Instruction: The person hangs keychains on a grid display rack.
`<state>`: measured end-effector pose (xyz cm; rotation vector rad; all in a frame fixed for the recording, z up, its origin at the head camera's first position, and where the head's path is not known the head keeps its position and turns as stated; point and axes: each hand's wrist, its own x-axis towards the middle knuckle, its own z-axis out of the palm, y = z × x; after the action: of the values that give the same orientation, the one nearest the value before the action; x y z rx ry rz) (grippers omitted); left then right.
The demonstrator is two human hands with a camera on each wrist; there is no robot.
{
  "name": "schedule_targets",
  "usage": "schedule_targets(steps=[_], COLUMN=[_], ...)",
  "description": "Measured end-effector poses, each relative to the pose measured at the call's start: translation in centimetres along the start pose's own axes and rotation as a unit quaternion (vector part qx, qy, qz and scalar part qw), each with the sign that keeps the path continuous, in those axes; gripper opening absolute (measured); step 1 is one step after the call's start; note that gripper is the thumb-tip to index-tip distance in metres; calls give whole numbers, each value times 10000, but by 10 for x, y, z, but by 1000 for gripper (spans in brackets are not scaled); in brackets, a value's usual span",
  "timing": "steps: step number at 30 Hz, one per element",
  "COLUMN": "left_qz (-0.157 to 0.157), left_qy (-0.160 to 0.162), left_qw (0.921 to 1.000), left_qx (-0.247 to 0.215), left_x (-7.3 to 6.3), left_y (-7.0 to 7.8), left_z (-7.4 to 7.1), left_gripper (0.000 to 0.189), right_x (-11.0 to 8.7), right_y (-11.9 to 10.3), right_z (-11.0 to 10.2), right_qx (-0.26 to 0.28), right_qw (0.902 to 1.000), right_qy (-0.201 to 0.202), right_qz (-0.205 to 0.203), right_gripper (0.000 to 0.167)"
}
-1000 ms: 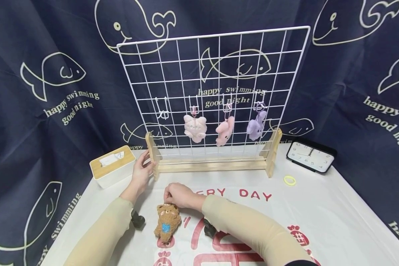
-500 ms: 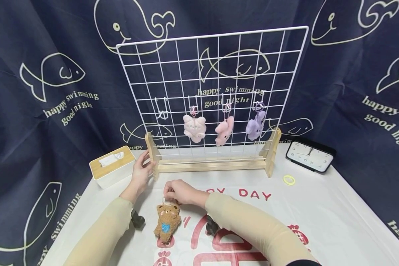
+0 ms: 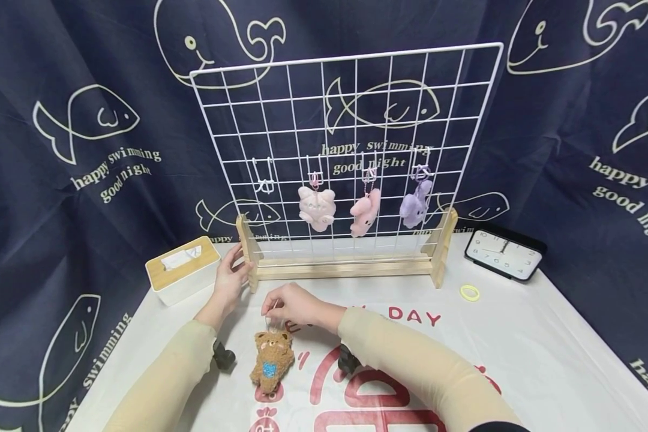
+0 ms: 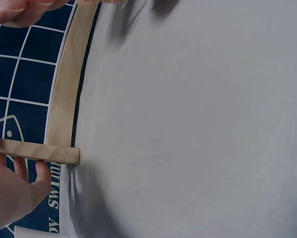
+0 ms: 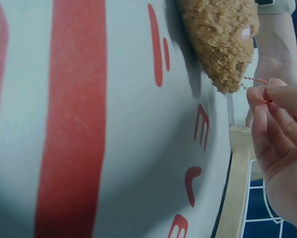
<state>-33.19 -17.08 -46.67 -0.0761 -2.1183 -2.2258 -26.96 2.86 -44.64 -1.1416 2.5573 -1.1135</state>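
Note:
A brown fuzzy bear plush keychain [image 3: 272,357] with a blue patch lies near the front left of the rack. My right hand [image 3: 291,305] is just above its head and pinches its chain. In the right wrist view the orange-red bead chain [image 5: 256,79] runs from the bear's head to the thumb and fingertips of that hand. My left hand [image 3: 232,281] grips the left wooden upright [image 3: 246,243] of the white wire grid rack [image 3: 356,57]. The left wrist view has fingers and thumb on opposite sides of that wood [image 4: 39,151].
From the rack's hooks hang a pale pink plush [image 3: 317,208], a pink plush [image 3: 365,215] and a purple plush [image 3: 413,207]. A bare white hook [image 3: 264,186] is at the left. Also around are a tissue box [image 3: 189,293], a clock [image 3: 503,255] and a yellow ring [image 3: 470,293].
My right hand has risen slightly away from the bear, and more of the chain shows between them. The bear has hardly moved, and my left hand stays on the upright.

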Motion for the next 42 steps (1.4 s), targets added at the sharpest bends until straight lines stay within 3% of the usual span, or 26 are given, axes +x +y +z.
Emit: schedule_targets(steps=[12,21,42], left_qz=[-13,22,51], left_qy=[-14,22,-61], left_qw=[9999,10000,9999], left_qx=[107,86,-109], left_x=[1,2,1], left_y=[0,-1,-1], left_z=[-1,-1,0], left_gripper=[64,64,65], right_x=[-1,2,20], right_y=[-11,-19,-37], right_z=[-20,-36,-64], right_qx=[191,641,422], right_qw=[9997,9971,9961], right_qy=[101,155,613], right_qz=[-68,-392,-482], right_gripper=[4,6,7])
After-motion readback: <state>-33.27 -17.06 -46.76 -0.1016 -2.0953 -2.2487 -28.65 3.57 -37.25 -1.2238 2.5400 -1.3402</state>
